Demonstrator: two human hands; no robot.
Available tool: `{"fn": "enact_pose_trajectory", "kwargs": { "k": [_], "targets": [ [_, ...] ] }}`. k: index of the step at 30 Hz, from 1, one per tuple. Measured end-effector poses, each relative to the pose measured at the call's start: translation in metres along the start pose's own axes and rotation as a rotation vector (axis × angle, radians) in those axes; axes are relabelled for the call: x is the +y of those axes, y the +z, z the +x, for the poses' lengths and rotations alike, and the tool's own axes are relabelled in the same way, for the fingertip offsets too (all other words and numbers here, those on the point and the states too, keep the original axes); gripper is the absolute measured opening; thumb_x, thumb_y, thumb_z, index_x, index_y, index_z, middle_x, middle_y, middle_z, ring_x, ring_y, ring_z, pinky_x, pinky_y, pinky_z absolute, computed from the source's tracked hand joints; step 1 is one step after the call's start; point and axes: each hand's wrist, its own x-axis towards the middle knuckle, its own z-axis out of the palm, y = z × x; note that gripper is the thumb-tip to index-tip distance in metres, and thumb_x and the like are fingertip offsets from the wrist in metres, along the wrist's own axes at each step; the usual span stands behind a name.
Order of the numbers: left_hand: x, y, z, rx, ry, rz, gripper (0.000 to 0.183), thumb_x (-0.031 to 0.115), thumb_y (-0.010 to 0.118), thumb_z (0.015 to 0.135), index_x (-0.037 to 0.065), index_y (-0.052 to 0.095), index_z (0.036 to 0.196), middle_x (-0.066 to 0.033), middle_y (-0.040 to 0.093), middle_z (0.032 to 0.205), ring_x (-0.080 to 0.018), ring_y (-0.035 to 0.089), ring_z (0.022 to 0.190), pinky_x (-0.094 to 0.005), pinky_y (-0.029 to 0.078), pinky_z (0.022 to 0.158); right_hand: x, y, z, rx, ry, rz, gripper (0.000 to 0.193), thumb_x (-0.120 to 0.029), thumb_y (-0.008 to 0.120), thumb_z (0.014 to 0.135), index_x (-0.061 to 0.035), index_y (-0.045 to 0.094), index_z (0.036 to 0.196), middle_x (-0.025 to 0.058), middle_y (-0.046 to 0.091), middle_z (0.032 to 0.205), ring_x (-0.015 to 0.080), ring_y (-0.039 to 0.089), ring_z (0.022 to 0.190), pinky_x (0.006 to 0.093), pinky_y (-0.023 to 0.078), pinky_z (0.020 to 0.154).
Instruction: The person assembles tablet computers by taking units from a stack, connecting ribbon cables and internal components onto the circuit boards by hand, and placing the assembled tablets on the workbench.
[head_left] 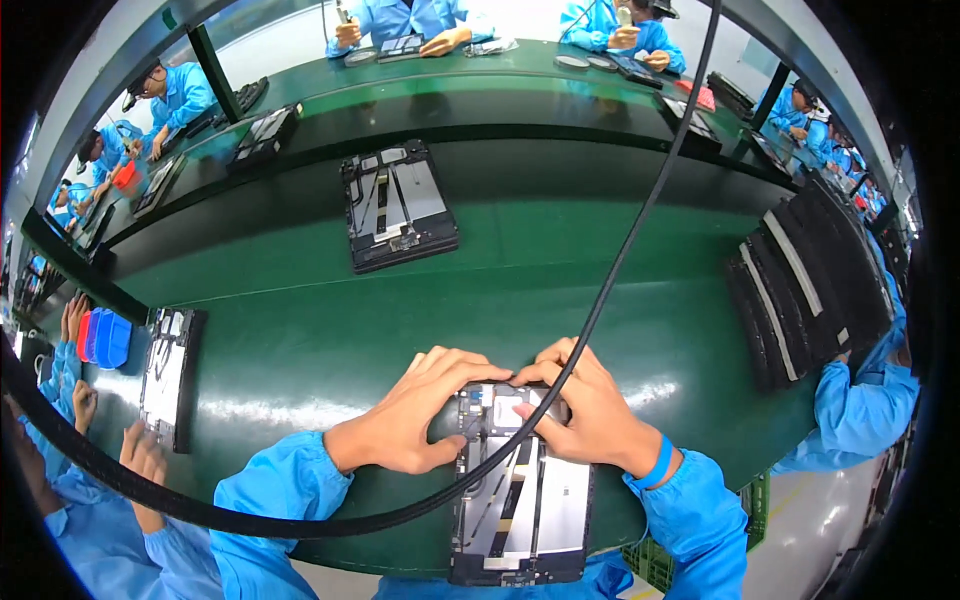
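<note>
An opened tablet, its silver inside, boards and dark battery strips bare, lies at the near edge of the green bench in front of me. My left hand holds its upper left corner, the thumb at the left side and the index finger along the far edge. My right hand, with a blue band at the wrist, grips the upper right part. Its fingers curl at the far edge while the thumb rests over the upper inside. The two index fingertips nearly meet. Just what the fingertips touch is hidden.
More opened tablets sit stacked farther up the green bench, others at left beside blue bins. Black padded slabs are piled at right. A thick black cable crosses the view. Co-workers sit around; a green crate stands below.
</note>
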Motion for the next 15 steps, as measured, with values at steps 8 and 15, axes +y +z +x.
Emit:
{"fn": "enact_pose_trajectory", "kwargs": {
  "k": [8, 15],
  "targets": [
    [0.006, -0.001, 0.008, -0.119, 0.008, -0.062, 0.095, 0.004, 0.081, 0.078, 0.012, 0.047, 0.166, -0.0192, 0.051, 0.154, -0.0425, 0.044, 0.142, -0.0541, 0.034, 0.122, 0.006, -0.009, -0.004, -0.004, 0.044, -0.022, 0.024, -0.018, 0.088, 0.090, -0.0070, 0.076, 0.108, 0.0111, 0.057, 0.099, 0.0311, 0.053, 0.095, 0.0418, 0.046, 0.082],
    [0.010, 0.005, 0.020, -0.152, -0.002, -0.063, 0.097, 0.003, 0.081, 0.078, 0.012, 0.046, 0.168, -0.0204, 0.048, 0.162, -0.0433, 0.043, 0.145, -0.0547, 0.033, 0.123, 0.011, -0.018, -0.008, 0.007, 0.181, -0.005, 0.020, -0.016, 0.089, 0.089, -0.0067, 0.071, 0.092, 0.0100, 0.054, 0.093, 0.0305, 0.048, 0.090, 0.0426, 0.043, 0.080]
  ]
}}
